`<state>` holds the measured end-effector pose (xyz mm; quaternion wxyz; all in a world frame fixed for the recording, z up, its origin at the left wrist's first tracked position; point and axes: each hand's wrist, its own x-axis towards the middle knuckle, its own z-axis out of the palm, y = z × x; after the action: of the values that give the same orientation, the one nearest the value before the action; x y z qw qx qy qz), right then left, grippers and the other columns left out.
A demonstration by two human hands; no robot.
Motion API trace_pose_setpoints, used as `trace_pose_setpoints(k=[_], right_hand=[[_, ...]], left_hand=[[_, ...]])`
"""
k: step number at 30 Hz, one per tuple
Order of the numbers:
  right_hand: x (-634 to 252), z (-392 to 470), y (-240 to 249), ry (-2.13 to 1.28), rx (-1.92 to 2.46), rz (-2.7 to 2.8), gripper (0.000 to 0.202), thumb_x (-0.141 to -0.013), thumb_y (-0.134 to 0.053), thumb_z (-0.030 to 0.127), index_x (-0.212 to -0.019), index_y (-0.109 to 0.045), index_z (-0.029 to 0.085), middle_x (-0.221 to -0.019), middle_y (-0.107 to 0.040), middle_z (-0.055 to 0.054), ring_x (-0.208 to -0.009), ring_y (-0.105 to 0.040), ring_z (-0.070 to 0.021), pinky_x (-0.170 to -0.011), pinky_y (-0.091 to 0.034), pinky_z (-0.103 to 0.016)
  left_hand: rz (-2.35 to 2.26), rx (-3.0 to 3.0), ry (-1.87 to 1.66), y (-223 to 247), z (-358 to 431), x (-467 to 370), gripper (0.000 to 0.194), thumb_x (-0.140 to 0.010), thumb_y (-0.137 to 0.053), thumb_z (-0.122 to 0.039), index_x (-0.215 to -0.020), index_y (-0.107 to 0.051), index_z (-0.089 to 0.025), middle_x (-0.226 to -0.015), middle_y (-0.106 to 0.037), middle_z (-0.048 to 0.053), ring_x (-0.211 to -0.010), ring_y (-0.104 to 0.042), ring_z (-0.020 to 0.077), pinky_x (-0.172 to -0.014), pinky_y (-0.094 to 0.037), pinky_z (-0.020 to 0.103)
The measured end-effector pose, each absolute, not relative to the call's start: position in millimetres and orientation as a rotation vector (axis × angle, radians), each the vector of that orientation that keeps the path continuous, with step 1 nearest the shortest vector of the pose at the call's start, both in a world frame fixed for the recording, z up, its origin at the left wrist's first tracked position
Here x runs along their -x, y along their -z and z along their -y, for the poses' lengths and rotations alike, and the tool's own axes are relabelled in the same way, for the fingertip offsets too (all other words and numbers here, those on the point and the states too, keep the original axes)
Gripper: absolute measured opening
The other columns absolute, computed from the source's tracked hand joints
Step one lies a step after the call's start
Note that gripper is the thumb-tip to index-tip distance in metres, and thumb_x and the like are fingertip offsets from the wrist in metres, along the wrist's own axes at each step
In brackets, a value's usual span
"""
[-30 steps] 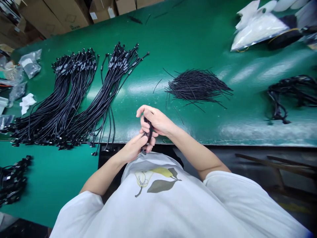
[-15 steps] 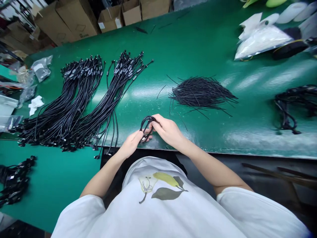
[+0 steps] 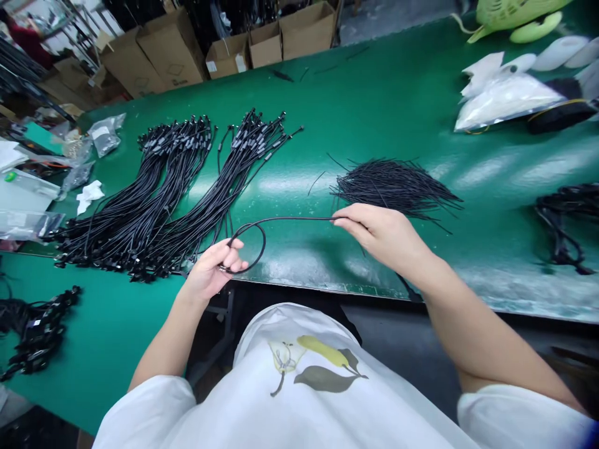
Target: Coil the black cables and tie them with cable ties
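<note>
A thin black cable (image 3: 294, 218) runs between my two hands above the front edge of the green table. My left hand (image 3: 215, 265) is closed on one end, where the cable bends into a single round loop. What looks like a small metal plug shows at its fingers. Out to the right, my right hand (image 3: 384, 234) pinches the same cable between thumb and fingers and holds that stretch nearly straight. Beneath my right wrist, a black cable end (image 3: 412, 292) hangs over the table edge. Just behind my right hand lies a pile of short black ties (image 3: 397, 184).
Bundles of long black cables (image 3: 173, 187) spread over the left of the green table (image 3: 299, 137). Coiled cables lie at the far right (image 3: 566, 218) and on the lower left surface (image 3: 42, 337). A white bag (image 3: 510, 103) sits back right; cardboard boxes (image 3: 306, 31) stand behind the table.
My hands were close together around a small coil. They have moved apart, the right one going right, and the cable is now drawn out with one loop at the left hand.
</note>
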<state>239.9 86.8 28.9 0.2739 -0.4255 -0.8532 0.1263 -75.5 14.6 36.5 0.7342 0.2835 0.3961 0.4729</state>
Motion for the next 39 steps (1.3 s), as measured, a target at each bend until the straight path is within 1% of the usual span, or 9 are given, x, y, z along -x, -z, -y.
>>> trace_pose_setpoints(k=[3,6,10,16,22,26,30,35,39], right_hand=[[-234.4,-85.1,-30.6,-0.186,1.158,2.374,0.028,-0.098,-0.043,0.032,-0.103,-0.067,0.019,-0.09,-0.069,-0.004,-0.078,-0.064,-0.0164,-0.062,-0.042,-0.026],[-226.6,-84.2,-34.8,-0.073,1.175,2.409,0.029,-0.098,-0.043,0.033,-0.104,-0.067,0.021,-0.087,-0.068,-0.003,-0.073,-0.063,-0.0156,-0.054,-0.036,-0.026],[-221.6,-84.6,-39.7,-0.15,1.047,2.501,0.027,-0.099,-0.042,0.032,-0.103,-0.066,0.021,-0.09,-0.069,-0.002,-0.077,-0.064,-0.015,-0.058,-0.038,-0.026],[-226.6,-96.2,-42.6,-0.158,1.208,2.373,0.031,-0.098,-0.039,0.035,-0.104,-0.067,0.02,-0.097,-0.07,-0.005,-0.088,-0.065,-0.0204,-0.068,-0.044,-0.029],[-242.1,-114.7,-31.2,-0.366,1.222,2.303,0.036,-0.095,-0.045,0.044,-0.116,-0.064,0.021,-0.109,-0.068,-0.008,-0.094,-0.063,-0.0241,-0.079,-0.047,-0.035],[-252.5,-109.9,-16.6,-0.567,1.169,2.368,0.037,-0.093,-0.047,0.045,-0.118,-0.061,0.022,-0.099,-0.068,-0.006,-0.083,-0.064,-0.0216,-0.072,-0.048,-0.033],[-255.6,-95.9,-10.8,-0.512,1.085,2.405,0.031,-0.096,-0.041,0.039,-0.109,-0.064,0.022,-0.1,-0.066,-0.008,-0.088,-0.063,-0.0221,-0.076,-0.049,-0.036],[-209.6,-89.3,-24.3,-0.464,1.001,2.282,0.053,-0.092,-0.053,0.036,-0.14,-0.04,0.02,-0.132,-0.051,-0.017,-0.119,-0.052,-0.0278,-0.095,-0.047,-0.046],[-152.8,-111.2,-22.6,-0.478,0.82,2.366,0.063,-0.09,-0.057,0.032,-0.146,-0.03,0.02,-0.149,-0.035,-0.016,-0.137,-0.036,-0.0279,-0.105,-0.037,-0.049]], left_hand=[[-0.816,-0.679,-0.912,-32.7,-11.3,72.6,0.025,-0.081,-0.071,-0.032,-0.093,-0.066,-0.011,-0.058,-0.046,-0.006,-0.059,-0.053,0.0084,-0.079,-0.054,0.032],[-0.784,-0.708,-0.958,-29.3,-12.3,65.0,0.029,-0.086,-0.065,-0.041,-0.088,-0.066,-0.011,-0.055,-0.037,-0.007,-0.053,-0.046,0.0068,-0.075,-0.053,0.031],[-0.753,-0.666,-1.046,-30.0,-17.0,60.6,0.023,-0.085,-0.065,-0.034,-0.088,-0.067,-0.012,-0.055,-0.03,-0.007,-0.047,-0.032,0.0048,-0.046,-0.036,0.016],[-0.836,-0.809,-0.799,-20.2,-8.7,64.8,0.034,-0.085,-0.063,-0.037,-0.1,-0.07,-0.008,-0.055,-0.041,-0.005,-0.048,-0.038,0.0067,-0.049,-0.041,0.021],[-0.656,-0.606,-0.883,-28.2,13.7,85.1,0.037,-0.086,-0.064,-0.041,-0.108,-0.068,-0.011,-0.049,-0.026,-0.01,-0.038,-0.009,0.0026,-0.029,-0.014,0.013],[-0.662,-0.485,-1.208,-43.8,9.9,90.5,0.039,-0.087,-0.065,-0.034,-0.122,-0.061,-0.017,-0.053,-0.028,-0.009,-0.039,-0.019,0.005,-0.031,-0.023,0.011],[-0.718,-0.387,-1.251,-43.0,-1.8,88.0,0.03,-0.098,-0.046,-0.033,-0.114,-0.064,-0.015,-0.047,-0.017,-0.01,-0.037,-0.016,0.0066,-0.032,-0.025,0.011],[-0.69,-0.476,-1.045,-40.7,-2.9,69.6,0.029,-0.093,-0.052,-0.03,-0.112,-0.066,-0.013,-0.046,-0.013,-0.011,-0.036,-0.009,0.0063,-0.029,-0.022,0.01],[-0.579,-0.574,-0.903,-53.4,7.8,63.6,0.031,-0.09,-0.058,-0.035,-0.109,-0.069,-0.015,-0.042,-0.012,-0.012,-0.035,-0.004,0.0048,-0.026,-0.018,0.011]])
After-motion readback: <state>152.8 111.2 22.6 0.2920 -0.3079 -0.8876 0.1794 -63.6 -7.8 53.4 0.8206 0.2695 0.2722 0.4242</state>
